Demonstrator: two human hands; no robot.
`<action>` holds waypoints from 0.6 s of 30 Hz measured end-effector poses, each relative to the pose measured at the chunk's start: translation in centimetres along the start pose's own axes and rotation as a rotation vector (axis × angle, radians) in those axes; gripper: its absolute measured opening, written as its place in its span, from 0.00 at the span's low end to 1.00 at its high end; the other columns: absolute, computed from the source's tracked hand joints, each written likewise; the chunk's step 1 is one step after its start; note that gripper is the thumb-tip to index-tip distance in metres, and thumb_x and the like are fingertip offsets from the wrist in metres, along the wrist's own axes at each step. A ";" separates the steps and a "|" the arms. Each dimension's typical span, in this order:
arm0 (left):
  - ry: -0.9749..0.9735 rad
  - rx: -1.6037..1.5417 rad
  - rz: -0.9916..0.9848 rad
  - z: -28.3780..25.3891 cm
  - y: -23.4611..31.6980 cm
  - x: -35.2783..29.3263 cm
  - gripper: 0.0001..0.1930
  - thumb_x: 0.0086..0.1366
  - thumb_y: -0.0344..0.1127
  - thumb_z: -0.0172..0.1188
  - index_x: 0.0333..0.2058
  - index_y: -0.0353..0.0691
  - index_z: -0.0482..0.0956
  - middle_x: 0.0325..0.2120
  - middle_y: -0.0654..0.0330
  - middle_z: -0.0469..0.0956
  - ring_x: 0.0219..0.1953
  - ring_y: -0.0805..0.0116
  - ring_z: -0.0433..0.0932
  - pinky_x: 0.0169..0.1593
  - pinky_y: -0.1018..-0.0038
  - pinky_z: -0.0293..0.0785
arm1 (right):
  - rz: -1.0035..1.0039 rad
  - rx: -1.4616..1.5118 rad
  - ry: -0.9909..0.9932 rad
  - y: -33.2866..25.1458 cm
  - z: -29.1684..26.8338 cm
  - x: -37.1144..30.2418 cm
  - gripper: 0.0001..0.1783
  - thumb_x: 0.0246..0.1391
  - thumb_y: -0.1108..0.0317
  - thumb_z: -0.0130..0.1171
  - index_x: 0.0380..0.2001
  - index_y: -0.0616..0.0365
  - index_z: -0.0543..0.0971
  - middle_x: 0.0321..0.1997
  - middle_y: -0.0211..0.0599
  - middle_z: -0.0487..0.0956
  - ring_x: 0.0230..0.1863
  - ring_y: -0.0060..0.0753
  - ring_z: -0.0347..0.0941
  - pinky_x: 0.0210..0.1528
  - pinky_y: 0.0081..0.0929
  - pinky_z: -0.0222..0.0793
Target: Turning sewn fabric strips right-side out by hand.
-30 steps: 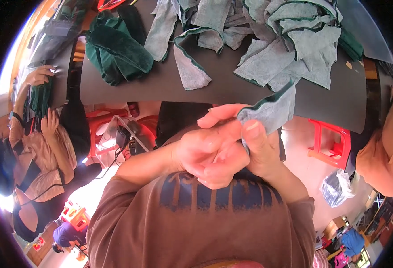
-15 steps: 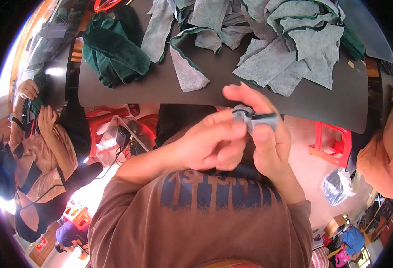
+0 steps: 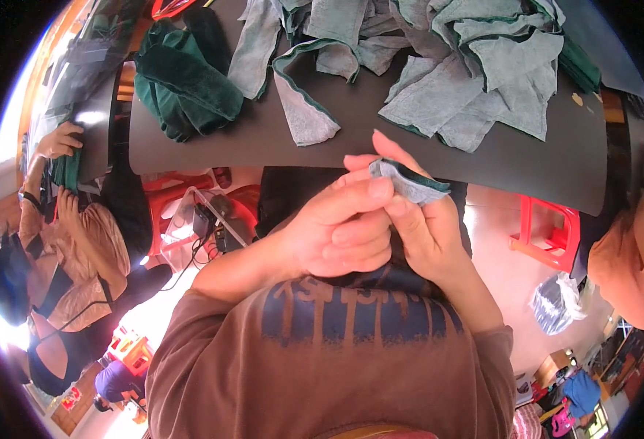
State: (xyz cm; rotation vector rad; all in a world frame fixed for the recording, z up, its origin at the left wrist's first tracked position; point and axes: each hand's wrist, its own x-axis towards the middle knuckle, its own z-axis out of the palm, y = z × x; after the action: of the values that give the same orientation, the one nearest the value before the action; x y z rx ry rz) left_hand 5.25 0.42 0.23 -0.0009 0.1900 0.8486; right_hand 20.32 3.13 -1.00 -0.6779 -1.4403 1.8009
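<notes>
Between my two hands, just off the near edge of the table, is a small folded fabric piece, grey on one face with a dark green edge. My left hand pinches its left end between thumb and forefinger, the other fingers curled in. Thumb and fingers of my right hand close on it from below and behind; some of those fingers are hidden by the cloth. Beyond my hands, a grey strip with a green edge lies curved on the table.
On the dark table lie a heap of grey-backed green fabric pieces and a green velvet bundle. Red stools stand below, beside a clear plastic bag. At left, a person's hands handle green cloth; another person sits at right.
The fabric piece has turned and opened out flatter between my fingers, showing more of its grey face. Both hands have shifted slightly left. The person at left has moved their hands on the cloth.
</notes>
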 end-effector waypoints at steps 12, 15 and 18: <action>0.210 0.286 -0.039 1.5 0.0 -0.4 0.05 0.63 0.34 0.51 0.30 0.41 0.70 0.07 0.70 0.60 0.05 0.81 0.55 0.12 0.83 0.51 | 0.187 0.445 -0.010 -1.9 -1.4 -0.6 0.26 0.53 0.71 0.52 0.56 0.64 0.63 0.54 0.41 0.69 0.57 0.31 0.62 0.60 0.27 0.52; 0.170 0.302 -0.108 0.6 0.7 -0.8 0.04 0.61 0.33 0.54 0.33 0.39 0.72 0.11 0.67 0.66 0.10 0.80 0.61 0.16 0.83 0.57 | 0.039 0.198 0.031 -2.0 -1.4 -0.9 0.19 0.54 0.72 0.52 0.50 0.65 0.70 0.50 0.40 0.71 0.52 0.29 0.66 0.55 0.25 0.58; 0.165 0.453 -0.137 0.3 1.0 -1.3 0.09 0.58 0.29 0.57 0.38 0.37 0.73 0.23 0.64 0.74 0.22 0.77 0.71 0.28 0.81 0.66 | 0.015 0.183 0.057 -1.9 -1.4 -1.2 0.16 0.52 0.75 0.54 0.46 0.65 0.72 0.48 0.40 0.73 0.50 0.30 0.68 0.53 0.24 0.61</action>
State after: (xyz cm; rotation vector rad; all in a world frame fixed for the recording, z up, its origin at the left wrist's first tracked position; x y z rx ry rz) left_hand 3.76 0.14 0.83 0.3373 0.5289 0.6540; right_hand 22.54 3.19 0.47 -0.6419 -1.2180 1.8821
